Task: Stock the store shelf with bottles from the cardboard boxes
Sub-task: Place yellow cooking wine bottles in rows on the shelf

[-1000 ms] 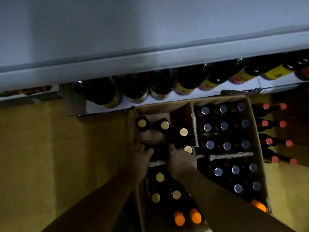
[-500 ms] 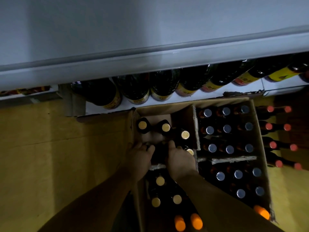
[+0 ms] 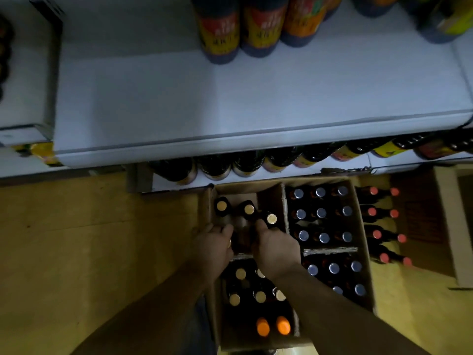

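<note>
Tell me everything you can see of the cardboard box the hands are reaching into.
The cardboard box is brown, open-topped and stands upright on the yellowish floor in front of the white shelf. A cardboard divider splits it: the far compartment holds three gold-capped bottles in a slanting row, the near one more gold caps plus two orange-capped bottles. The left hand and right hand reach into the far compartment; what they grip is too dark to tell.
</note>
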The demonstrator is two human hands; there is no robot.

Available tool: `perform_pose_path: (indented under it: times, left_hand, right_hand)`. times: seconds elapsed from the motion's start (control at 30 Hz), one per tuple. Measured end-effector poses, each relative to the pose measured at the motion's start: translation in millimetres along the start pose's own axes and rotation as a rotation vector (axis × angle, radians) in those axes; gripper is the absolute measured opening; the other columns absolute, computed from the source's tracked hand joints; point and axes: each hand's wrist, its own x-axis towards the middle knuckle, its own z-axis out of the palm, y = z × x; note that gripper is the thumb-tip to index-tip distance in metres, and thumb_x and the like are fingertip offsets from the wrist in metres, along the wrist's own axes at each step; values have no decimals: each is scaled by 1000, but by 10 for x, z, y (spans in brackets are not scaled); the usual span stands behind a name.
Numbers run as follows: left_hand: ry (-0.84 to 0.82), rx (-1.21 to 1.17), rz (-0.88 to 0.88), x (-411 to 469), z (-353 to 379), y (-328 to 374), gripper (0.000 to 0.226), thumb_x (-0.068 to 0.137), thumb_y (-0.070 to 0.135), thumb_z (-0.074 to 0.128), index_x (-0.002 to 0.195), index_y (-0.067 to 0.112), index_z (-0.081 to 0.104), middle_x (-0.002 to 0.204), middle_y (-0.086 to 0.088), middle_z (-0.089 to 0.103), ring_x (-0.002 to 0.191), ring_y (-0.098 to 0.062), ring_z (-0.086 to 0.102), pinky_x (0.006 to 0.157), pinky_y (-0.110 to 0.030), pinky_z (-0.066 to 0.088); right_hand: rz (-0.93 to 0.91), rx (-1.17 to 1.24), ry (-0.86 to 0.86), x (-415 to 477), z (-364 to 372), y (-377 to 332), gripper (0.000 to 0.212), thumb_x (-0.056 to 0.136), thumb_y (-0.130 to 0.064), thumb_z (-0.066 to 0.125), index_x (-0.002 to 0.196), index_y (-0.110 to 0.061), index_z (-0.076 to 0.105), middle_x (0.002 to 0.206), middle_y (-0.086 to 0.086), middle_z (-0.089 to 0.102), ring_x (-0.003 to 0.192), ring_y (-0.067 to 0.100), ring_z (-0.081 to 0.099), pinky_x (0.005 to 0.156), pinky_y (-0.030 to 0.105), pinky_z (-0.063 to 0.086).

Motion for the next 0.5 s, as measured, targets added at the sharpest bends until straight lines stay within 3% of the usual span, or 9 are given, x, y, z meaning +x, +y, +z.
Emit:
perform_pose_path:
  times: [0.13, 0.27, 0.4, 0.5]
  left_hand:
    - [38, -9, 14, -366, -457, 100, 33, 97, 36, 55, 129, 34, 46, 121, 4, 64, 119, -20, 49, 99, -44, 45]
    - [45, 6, 54, -789, -1050, 229, 31, 98, 35, 53, 128, 33, 46, 119, 2, 63, 118, -23, 49, 93, -44, 48]
    - [89, 93, 102, -1296, -1756, 403, 38, 99, 38, 53, 136, 31, 46, 120, -2, 61, 114, -24, 53, 85, -40, 52]
    - [145, 151, 155, -1715, -2320, 546, 31, 100, 39, 52, 128, 27, 50, 116, -2, 61, 110, -26, 55, 78, -37, 49]
  right_hand:
    - [-64, -17, -1, -335, -473, -66, 37, 100, -29, 54, 135, -28, 41, 113, 8, 64, 98, 31, 67, 67, 32, 43]
    - [-164, -88, 7, -736, -1043, -141, 52, 98, -28, 58, 145, -28, 36, 118, 9, 60, 103, 30, 64, 69, 33, 42]
    - [-264, -127, 27, -1228, -1723, -246, 62, 99, -40, 57, 152, -29, 27, 125, 11, 57, 110, 31, 61, 73, 36, 41]
    - [-351, -168, 102, -1641, -2241, -292, 46, 101, -41, 53, 142, -27, 38, 123, 9, 58, 106, 31, 62, 70, 35, 38]
